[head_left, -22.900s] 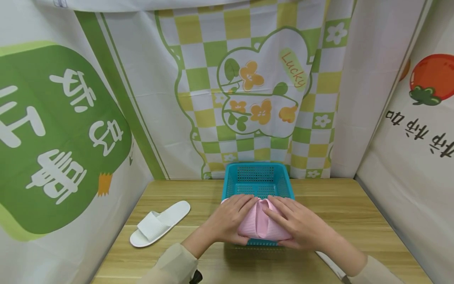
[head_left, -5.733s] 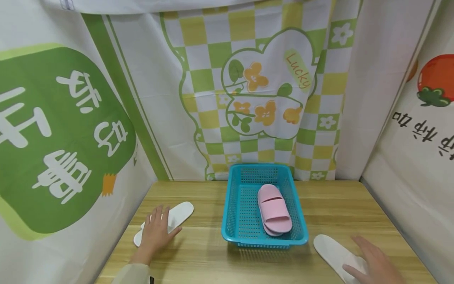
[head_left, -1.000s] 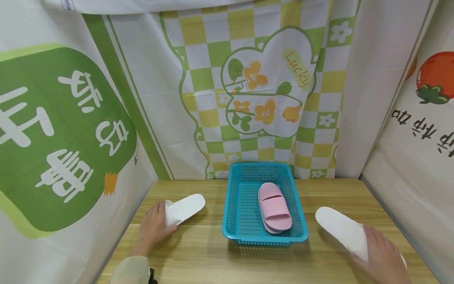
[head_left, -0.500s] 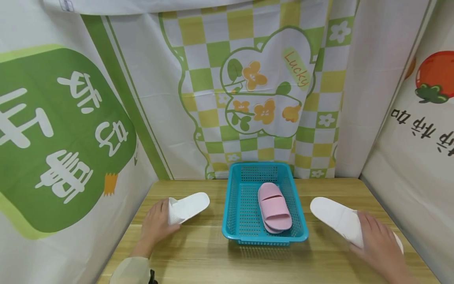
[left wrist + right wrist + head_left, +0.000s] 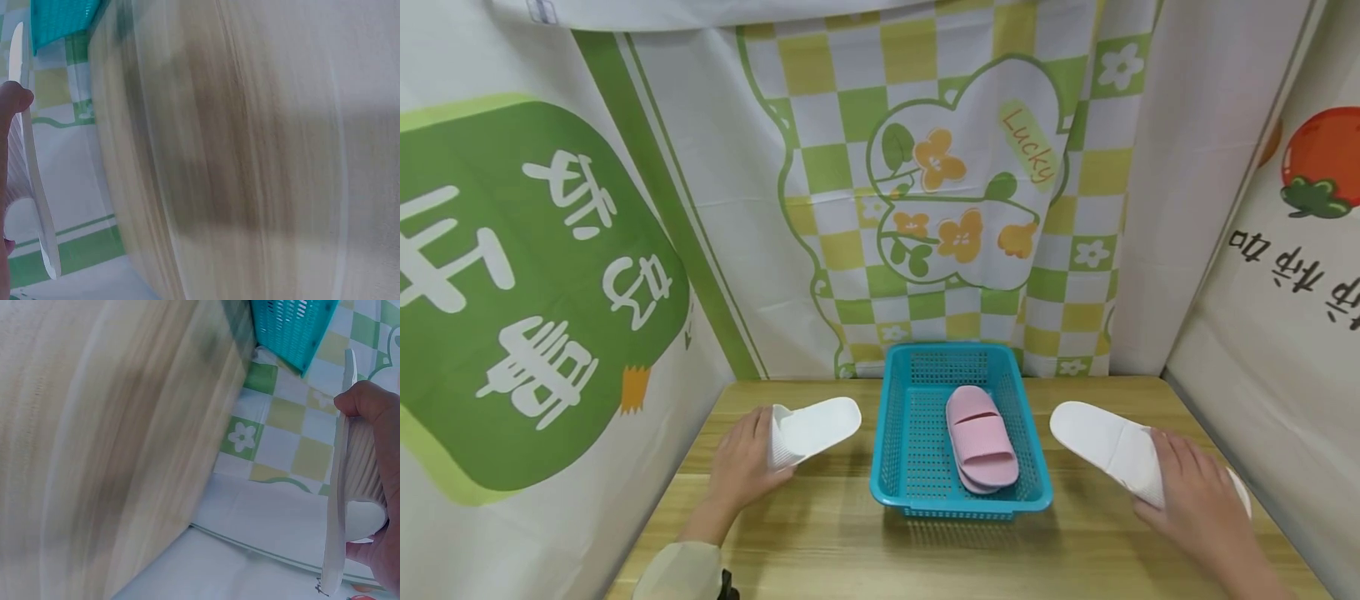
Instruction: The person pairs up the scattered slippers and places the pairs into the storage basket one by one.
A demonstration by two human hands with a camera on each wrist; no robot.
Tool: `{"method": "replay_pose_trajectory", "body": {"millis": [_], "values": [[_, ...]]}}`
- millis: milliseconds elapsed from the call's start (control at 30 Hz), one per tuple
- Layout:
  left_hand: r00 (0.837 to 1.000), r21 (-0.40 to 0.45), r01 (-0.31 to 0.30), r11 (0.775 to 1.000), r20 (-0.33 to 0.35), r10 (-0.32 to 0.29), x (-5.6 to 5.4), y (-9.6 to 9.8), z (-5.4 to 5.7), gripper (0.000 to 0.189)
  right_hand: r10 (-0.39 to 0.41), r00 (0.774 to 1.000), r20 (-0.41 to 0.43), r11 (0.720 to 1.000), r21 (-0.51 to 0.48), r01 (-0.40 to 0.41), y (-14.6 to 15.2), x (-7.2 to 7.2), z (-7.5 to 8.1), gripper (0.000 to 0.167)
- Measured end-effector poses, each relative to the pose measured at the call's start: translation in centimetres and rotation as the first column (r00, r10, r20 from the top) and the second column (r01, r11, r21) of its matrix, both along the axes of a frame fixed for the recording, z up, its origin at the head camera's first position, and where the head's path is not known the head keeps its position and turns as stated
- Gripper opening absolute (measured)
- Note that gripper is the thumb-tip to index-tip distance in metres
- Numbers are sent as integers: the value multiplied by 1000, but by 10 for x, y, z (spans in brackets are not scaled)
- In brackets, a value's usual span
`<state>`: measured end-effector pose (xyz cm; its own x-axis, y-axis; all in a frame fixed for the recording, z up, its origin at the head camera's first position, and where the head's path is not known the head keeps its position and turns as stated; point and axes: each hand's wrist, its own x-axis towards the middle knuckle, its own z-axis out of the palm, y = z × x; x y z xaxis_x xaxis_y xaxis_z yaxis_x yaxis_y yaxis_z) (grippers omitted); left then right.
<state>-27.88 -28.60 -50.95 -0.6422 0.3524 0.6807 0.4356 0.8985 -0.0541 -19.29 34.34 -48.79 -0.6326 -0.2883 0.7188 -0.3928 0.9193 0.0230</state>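
My left hand (image 5: 747,460) grips a white slipper (image 5: 822,427) around its ribbed strap, toe pointing right toward the basket. In the left wrist view this slipper (image 5: 39,181) is edge-on and raised off the table, the thumb across its sole edge. On the other side my right hand (image 5: 1198,492) holds a matching white slipper (image 5: 1097,435) by the strap, one end angled toward the basket. The right wrist view has that slipper (image 5: 336,494) held up as well, thumb on its edge. Between the hands, a pair of pink slippers (image 5: 982,440) lies stacked in a teal basket (image 5: 958,507).
The basket stands at the back middle of a wooden table (image 5: 820,542), its left half showing bare mesh floor. Behind the table hangs a green-and-yellow checkered cloth (image 5: 910,308). Printed white cloth walls (image 5: 1247,350) rise along both sides.
Since a second ago both hands have moved inward and farther back with the white slippers, closer to the basket. Earlier, both hands held the pink pair over the basket, where it now lies.
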Motion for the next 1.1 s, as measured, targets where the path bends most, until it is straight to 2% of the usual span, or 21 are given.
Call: {"method": "replay_pose_trajectory", "body": {"millis": [500,833,1100], "values": [[995,-4,89,996,-34,-89,0,27,23,101,16,999,-51,1000,-4,-16,-7,-3,13,91],[990,-22,134,991,-50,-135,1,41,32,103,51,998,25,999,-8,-51,-15,-4,22,90],[987,-21,158,987,-25,-159,6,52,39,103,58,996,73,998,-21,-56,-26,-3,28,94]]}}
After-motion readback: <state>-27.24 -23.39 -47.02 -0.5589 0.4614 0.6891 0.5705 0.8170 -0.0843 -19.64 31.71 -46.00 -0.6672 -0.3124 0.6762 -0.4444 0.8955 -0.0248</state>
